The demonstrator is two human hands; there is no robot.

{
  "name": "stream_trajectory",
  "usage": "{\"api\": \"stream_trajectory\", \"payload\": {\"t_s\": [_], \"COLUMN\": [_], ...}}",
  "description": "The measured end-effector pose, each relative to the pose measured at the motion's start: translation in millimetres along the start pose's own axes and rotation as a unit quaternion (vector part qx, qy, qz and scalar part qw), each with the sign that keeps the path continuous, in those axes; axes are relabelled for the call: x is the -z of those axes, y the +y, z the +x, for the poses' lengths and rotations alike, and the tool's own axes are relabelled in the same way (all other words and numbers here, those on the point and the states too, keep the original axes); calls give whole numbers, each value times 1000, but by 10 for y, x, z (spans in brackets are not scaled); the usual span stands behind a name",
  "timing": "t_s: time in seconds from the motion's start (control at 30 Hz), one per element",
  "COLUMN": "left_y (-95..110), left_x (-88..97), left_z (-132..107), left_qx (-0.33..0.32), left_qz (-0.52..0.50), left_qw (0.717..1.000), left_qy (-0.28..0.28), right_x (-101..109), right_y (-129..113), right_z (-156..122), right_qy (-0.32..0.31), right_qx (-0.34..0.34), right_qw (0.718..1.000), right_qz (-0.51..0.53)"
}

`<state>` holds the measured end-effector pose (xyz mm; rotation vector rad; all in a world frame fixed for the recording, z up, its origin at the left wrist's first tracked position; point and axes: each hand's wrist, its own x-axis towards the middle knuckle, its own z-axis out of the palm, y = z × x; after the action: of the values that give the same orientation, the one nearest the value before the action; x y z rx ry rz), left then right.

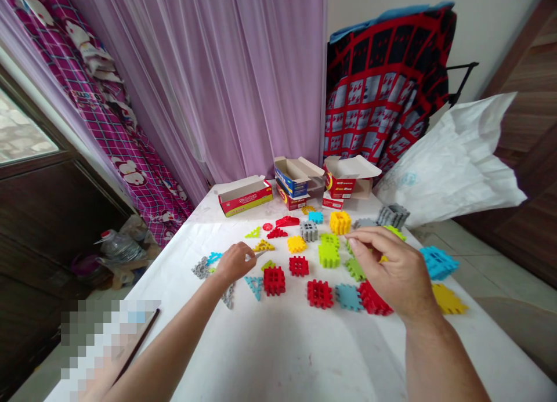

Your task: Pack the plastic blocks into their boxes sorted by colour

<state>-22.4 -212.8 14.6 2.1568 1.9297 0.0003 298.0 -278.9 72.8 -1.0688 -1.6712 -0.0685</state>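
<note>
Pinched between thumb and forefinger of my left hand (237, 264) is a thin pale piece (260, 254), projecting between two and three o'clock, its shape largely hidden. Around that hand, on the white table (304, 344), a yellow triangular plastic lattice (264, 245) lies at two o'clock, a red square plastic block (274, 281) at four, grey notched plastic pieces (201, 268) at nine. My right hand (391, 268) has curled fingers; from my distant view I cannot tell whether they grasp anything. Around it: lime-green notched plastic block (329, 255), nine o'clock; blue square plastic stack (440, 263), three.
</note>
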Motion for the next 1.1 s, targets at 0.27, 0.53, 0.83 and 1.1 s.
{"api": "stream_trajectory", "payload": {"t_s": [0.27,0.53,0.83,1.1], "left_y": [-444,-682,-694,-778], "left_x": [4,161,115,125], "left_z": [-217,-289,-140,-137], "left_qx": [112,67,-160,-223], "left_qz": [-80,52,147,178], "left_qw": [989,995,975,958], "left_qy": [-56,-42,-49,-30], "right_x": [-4,-13,-15,-30], "right_y": [-7,0,14,37], "right_z": [-9,-16,-16,-21], "right_qy": [-6,-11,-6,-14], "right_qx": [-8,-1,14,10], "right_qw": [1000,1000,1000,1000], "right_qz": [4,-7,-14,-16]}}
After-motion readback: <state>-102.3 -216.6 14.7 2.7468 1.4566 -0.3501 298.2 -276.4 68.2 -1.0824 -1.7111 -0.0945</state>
